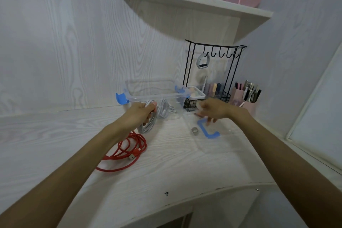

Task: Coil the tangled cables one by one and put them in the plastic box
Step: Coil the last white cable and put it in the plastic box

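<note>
The left hand point(137, 114) has its fingers curled tight around a coiled white cable point(147, 126), held up just in front of the clear plastic box point(157, 96) (the one with blue clips). Another white cable point(164, 110) already lies inside the box. The right hand point(211, 109) is blurry, so I cannot tell how its fingers are. A red cable point(127, 151) lies loosely looped on the desk point(166, 163), near the left arm

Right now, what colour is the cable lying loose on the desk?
Red; the cable shows clearly in the head view, below the left hand.
</note>
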